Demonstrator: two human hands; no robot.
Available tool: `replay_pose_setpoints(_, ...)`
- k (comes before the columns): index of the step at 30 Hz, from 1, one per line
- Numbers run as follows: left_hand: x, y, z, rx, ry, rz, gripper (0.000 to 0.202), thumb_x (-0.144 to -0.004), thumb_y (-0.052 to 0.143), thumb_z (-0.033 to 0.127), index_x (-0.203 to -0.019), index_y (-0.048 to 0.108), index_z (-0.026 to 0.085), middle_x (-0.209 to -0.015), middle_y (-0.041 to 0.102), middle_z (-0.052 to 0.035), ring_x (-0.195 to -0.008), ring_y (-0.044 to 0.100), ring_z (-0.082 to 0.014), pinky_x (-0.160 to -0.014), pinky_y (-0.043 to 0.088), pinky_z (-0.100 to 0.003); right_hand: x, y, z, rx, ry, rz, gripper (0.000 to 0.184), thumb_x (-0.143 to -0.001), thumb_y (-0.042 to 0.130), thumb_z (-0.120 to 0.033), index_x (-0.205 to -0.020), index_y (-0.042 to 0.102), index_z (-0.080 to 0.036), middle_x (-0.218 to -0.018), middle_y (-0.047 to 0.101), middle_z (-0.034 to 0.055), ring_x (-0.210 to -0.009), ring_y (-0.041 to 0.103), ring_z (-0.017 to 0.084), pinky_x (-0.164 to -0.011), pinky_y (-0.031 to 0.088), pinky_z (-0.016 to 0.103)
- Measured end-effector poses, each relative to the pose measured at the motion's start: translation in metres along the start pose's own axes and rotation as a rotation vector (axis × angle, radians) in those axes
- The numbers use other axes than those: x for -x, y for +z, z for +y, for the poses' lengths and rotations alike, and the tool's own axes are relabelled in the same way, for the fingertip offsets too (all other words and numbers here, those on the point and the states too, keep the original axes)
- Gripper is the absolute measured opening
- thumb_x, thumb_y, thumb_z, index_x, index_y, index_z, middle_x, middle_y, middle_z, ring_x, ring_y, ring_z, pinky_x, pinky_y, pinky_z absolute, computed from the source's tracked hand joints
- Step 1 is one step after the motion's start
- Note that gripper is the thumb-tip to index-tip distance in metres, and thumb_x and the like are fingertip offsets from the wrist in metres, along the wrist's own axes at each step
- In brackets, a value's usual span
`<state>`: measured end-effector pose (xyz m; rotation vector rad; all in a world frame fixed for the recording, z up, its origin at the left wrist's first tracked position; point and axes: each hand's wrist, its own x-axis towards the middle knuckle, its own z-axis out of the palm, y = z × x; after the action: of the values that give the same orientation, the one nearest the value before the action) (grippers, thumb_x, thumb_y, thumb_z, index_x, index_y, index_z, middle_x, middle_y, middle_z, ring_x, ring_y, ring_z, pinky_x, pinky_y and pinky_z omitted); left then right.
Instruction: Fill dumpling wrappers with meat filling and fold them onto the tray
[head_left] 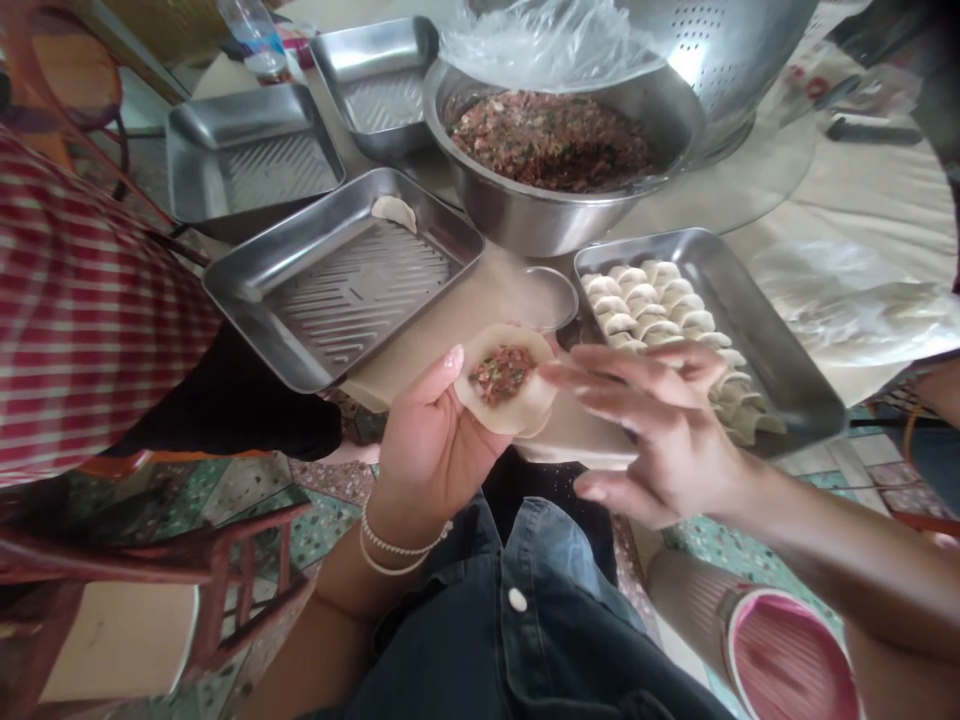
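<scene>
My left hand (442, 440) holds a round dumpling wrapper (529, 410) from its left and lower side, thumb at the rim. On the wrapper lies a mound of minced meat filling (501, 374) with green bits. Fingers apart, my right hand (660, 430) hovers at the wrapper's right edge and holds nothing I can see; whether a fingertip touches the wrapper I cannot tell. Behind that hand, a metal tray (795, 400) carries rows of folded dumplings (652, 295). To the left, another tray (345, 290) has one folded dumpling (394, 211) at its far edge.
A steel bowl of filling (555, 140), partly covered by plastic film (555, 40), stands at the back beside a colander (697, 50). Two more trays (255, 150) sit back left. A person in a checked garment (97, 330) is at left; a bin (787, 650) stands below right.
</scene>
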<state>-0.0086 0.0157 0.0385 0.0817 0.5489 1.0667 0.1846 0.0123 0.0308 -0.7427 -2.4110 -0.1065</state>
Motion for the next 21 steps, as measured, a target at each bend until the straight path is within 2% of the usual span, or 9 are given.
replay_pose_setpoints(5,0.000,-0.004,-0.003,-0.009,-0.036,0.032,0.048,-0.099,0.025,0.026,-0.129,0.052,0.001,-0.103,0.073,-0.0138,-0.114,0.063,-0.0241,-0.108,0.042,-0.041,-0.017,0.002,0.017,-0.045,0.110,-0.084,0.054,-0.094,0.032,-0.059,-0.131,0.034,-0.019,-0.127,0.060,0.0120,-0.120,0.054,0.026,-0.094,0.031,0.047)
replay_pose_setpoints(9,0.001,-0.011,0.001,-0.015,-0.002,0.052,0.049,-0.099,0.027,0.028,-0.132,0.050,0.001,-0.105,0.073,-0.0151,-0.113,0.063,-0.0258,-0.107,0.042,-0.044,-0.034,0.018,0.044,-0.054,0.256,-0.212,0.065,-0.094,0.018,-0.065,-0.127,0.039,-0.013,-0.122,0.062,0.0145,-0.117,0.055,0.028,-0.091,0.029,0.047)
replay_pose_setpoints(13,0.004,-0.015,0.006,-0.055,0.048,0.062,0.049,-0.098,0.028,0.028,-0.136,0.047,0.003,-0.109,0.072,-0.0153,-0.109,0.066,-0.0248,-0.104,0.045,-0.041,-0.042,0.031,0.067,-0.017,0.274,-0.386,0.078,-0.089,0.011,-0.072,-0.121,0.045,-0.010,-0.114,0.064,0.0174,-0.110,0.057,0.032,-0.088,0.029,0.049)
replay_pose_setpoints(14,0.004,-0.015,0.007,-0.062,0.061,0.065,0.049,-0.098,0.028,0.028,-0.136,0.047,0.003,-0.110,0.071,-0.0157,-0.107,0.066,-0.0240,-0.102,0.047,-0.039,-0.043,0.031,0.067,-0.013,0.260,-0.381,0.078,-0.090,0.011,-0.072,-0.121,0.045,-0.010,-0.114,0.065,0.0169,-0.109,0.058,0.032,-0.088,0.030,0.049)
replay_pose_setpoints(16,0.003,-0.015,0.008,-0.062,0.077,0.072,0.049,-0.099,0.027,0.027,-0.137,0.046,0.003,-0.111,0.071,-0.0160,-0.104,0.068,-0.0227,-0.100,0.048,-0.037,-0.040,0.026,0.061,-0.025,0.228,-0.289,0.072,-0.092,0.012,-0.069,-0.122,0.044,-0.012,-0.114,0.065,0.0143,-0.109,0.058,0.030,-0.087,0.030,0.048)
replay_pose_setpoints(19,0.000,-0.012,0.008,-0.036,0.098,0.113,0.049,-0.099,0.025,0.026,-0.139,0.042,0.003,-0.107,0.072,-0.0149,-0.102,0.068,-0.0221,-0.099,0.049,-0.037,-0.031,0.011,0.039,-0.086,0.121,-0.080,0.057,-0.095,0.021,-0.061,-0.120,0.044,-0.015,-0.116,0.064,0.0114,-0.111,0.057,0.027,-0.088,0.031,0.046)
replay_pose_setpoints(21,-0.002,-0.011,0.007,-0.022,0.104,0.130,0.050,-0.099,0.023,0.026,-0.139,0.042,0.003,-0.105,0.073,-0.0143,-0.102,0.068,-0.0216,-0.099,0.049,-0.037,-0.024,0.003,0.024,-0.107,0.019,-0.019,0.048,-0.096,0.029,-0.056,-0.120,0.043,-0.017,-0.117,0.064,0.0107,-0.113,0.056,0.025,-0.088,0.032,0.045)
